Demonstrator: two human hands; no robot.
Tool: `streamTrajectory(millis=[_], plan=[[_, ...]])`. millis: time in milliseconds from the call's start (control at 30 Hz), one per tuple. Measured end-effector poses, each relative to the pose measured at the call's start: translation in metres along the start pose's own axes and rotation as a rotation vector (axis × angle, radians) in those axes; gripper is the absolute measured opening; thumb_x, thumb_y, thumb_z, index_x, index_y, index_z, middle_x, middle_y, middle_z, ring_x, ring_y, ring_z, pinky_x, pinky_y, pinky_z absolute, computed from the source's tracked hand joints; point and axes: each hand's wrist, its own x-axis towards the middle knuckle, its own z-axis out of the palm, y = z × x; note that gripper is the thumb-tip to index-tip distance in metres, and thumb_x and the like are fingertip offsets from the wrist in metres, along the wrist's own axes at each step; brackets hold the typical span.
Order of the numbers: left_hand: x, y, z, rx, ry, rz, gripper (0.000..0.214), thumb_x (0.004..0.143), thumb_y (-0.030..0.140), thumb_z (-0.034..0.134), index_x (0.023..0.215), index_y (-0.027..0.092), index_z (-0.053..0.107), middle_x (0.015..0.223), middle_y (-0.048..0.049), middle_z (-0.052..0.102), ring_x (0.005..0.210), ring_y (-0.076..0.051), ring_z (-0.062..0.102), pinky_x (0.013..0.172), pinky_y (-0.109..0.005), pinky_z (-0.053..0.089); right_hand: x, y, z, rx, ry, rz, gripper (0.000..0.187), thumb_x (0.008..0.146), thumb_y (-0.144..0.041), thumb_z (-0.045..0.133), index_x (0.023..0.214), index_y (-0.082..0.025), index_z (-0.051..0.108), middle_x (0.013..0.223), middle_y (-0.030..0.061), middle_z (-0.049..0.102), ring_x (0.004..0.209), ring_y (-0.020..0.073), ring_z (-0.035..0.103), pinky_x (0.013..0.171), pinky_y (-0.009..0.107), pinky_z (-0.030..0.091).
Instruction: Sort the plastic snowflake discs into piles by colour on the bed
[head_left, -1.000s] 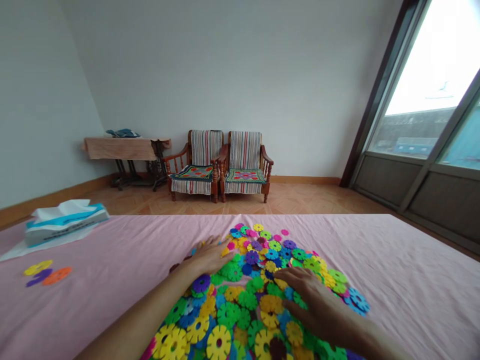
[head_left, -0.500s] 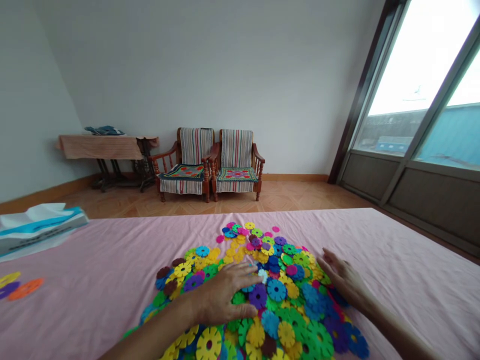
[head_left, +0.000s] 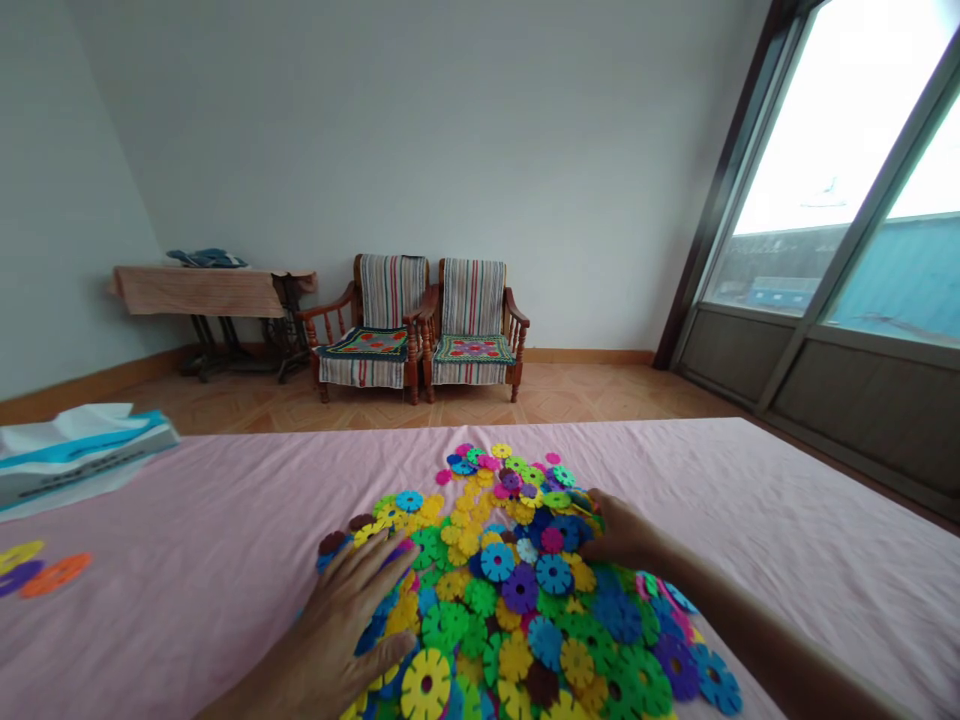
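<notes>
A heaped pile of colourful notched plastic discs lies spread over the pink tablecloth in front of me. My left hand rests on the pile's left side, fingers spread and palm down, covering some discs. On the far right side, my right hand touches the discs at the edge with its fingers apart and curved. Neither hand visibly grips a disc. A big yellow disc shows just right of my left thumb. Blue discs lie against the right fingers, and part of the pile under both hands is hidden.
A tissue pack stands at the table's left edge. Nearer me lie a few separate discs, one of them orange. Beyond the pink tablecloth stand two wooden armchairs and a cloth-covered sewing table; windows are at right.
My left hand has moved left and nearer, off the pile's middle. My right hand has moved inward to the left, pushing the right-edge discs toward the middle.
</notes>
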Motion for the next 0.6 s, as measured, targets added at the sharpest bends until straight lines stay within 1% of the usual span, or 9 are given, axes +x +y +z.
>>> streamTrajectory(millis=[100, 200, 267, 333, 400, 467, 500, 567, 600], plan=[[-0.005, -0.002, 0.004, 0.023, -0.014, 0.027, 0.074, 0.082, 0.062, 0.051, 0.145, 0.034, 0.024, 0.148, -0.0017, 0.036, 0.133, -0.03, 0.037, 0.104, -0.049, 0.039, -0.004, -0.034, 0.005, 0.073, -0.057, -0.057, 0.053, 0.057, -0.017, 0.067, 0.11, -0.014, 0.058, 0.101, 0.009, 0.067, 0.094, 0.0249, 0.062, 0.078, 0.031, 0.046], [-0.008, -0.004, 0.005, 0.043, -0.032, 0.054, 0.079, 0.081, 0.061, 0.052, 0.147, 0.033, 0.017, 0.15, -0.0022, 0.033, 0.134, -0.03, 0.036, 0.104, -0.049, 0.039, -0.014, -0.079, 0.015, 0.166, -0.1, -0.123, 0.053, 0.061, -0.018, 0.067, 0.112, -0.014, 0.058, 0.11, 0.0114, 0.065, 0.1, 0.0258, 0.06, 0.08, 0.033, 0.047], [-0.009, -0.005, 0.008, 0.041, -0.003, 0.045, 0.081, 0.082, 0.06, 0.053, 0.148, 0.032, 0.014, 0.15, -0.0032, 0.032, 0.134, -0.03, 0.036, 0.104, -0.048, 0.039, -0.021, -0.105, 0.019, 0.249, -0.155, -0.198, 0.053, 0.065, -0.023, 0.067, 0.117, -0.018, 0.056, 0.114, 0.0095, 0.063, 0.099, 0.0221, 0.062, 0.077, 0.03, 0.05], [-0.011, -0.006, 0.01, 0.032, 0.031, 0.034, 0.084, 0.081, 0.059, 0.054, 0.148, 0.03, 0.013, 0.15, -0.0044, 0.032, 0.133, -0.03, 0.036, 0.104, -0.046, 0.04, -0.027, -0.118, 0.016, 0.355, -0.203, -0.277, 0.048, 0.072, -0.025, 0.063, 0.119, -0.02, 0.054, 0.119, 0.0076, 0.061, 0.096, 0.0177, 0.063, 0.072, 0.025, 0.052], [-0.012, -0.006, 0.012, 0.023, 0.047, 0.029, 0.086, 0.08, 0.059, 0.055, 0.148, 0.029, 0.013, 0.15, -0.005, 0.032, 0.133, -0.03, 0.036, 0.104, -0.045, 0.04, -0.032, -0.113, 0.005, 0.455, -0.183, -0.329, 0.041, 0.076, -0.025, 0.058, 0.116, -0.019, 0.055, 0.118, 0.0085, 0.061, 0.095, 0.0168, 0.064, 0.071, 0.025, 0.053], [-0.011, -0.006, 0.012, 0.02, 0.043, 0.037, 0.086, 0.08, 0.06, 0.055, 0.148, 0.03, 0.014, 0.15, -0.0044, 0.032, 0.133, -0.03, 0.037, 0.104, -0.045, 0.04, -0.038, -0.088, -0.012, 0.459, -0.103, -0.313, 0.037, 0.077, -0.027, 0.055, 0.113, -0.016, 0.058, 0.111, 0.0111, 0.064, 0.096, 0.0194, 0.064, 0.077, 0.03, 0.053], [-0.011, -0.006, 0.011, 0.02, 0.037, 0.042, 0.085, 0.079, 0.06, 0.055, 0.148, 0.03, 0.015, 0.15, -0.0038, 0.033, 0.133, -0.03, 0.037, 0.105, -0.044, 0.04, -0.042, -0.069, -0.02, 0.384, -0.069, -0.263, 0.04, 0.077, -0.03, 0.055, 0.114, -0.014, 0.058, 0.107, 0.0124, 0.066, 0.097, 0.0215, 0.063, 0.081, 0.033, 0.052], [-0.01, -0.006, 0.01, 0.024, 0.03, 0.051, 0.083, 0.08, 0.06, 0.055, 0.148, 0.031, 0.017, 0.15, -0.0027, 0.033, 0.133, -0.029, 0.037, 0.105, -0.044, 0.04, -0.054, -0.027, -0.035, 0.18, -0.1, -0.16, 0.06, 0.076, -0.033, 0.055, 0.132, -0.015, 0.047, 0.12, 0.0153, 0.062, 0.11, 0.0273, 0.058, 0.091, 0.041, 0.048], [-0.01, -0.006, 0.01, 0.029, 0.026, 0.053, 0.083, 0.08, 0.06, 0.055, 0.147, 0.031, 0.017, 0.15, -0.0024, 0.033, 0.133, -0.029, 0.037, 0.105, -0.044, 0.04, -0.062, -0.006, -0.04, 0.071, -0.136, -0.12, 0.077, 0.07, -0.033, 0.06, 0.141, -0.015, 0.036, 0.133, 0.0166, 0.053, 0.123, 0.0306, 0.048, 0.1, 0.045, 0.04]])
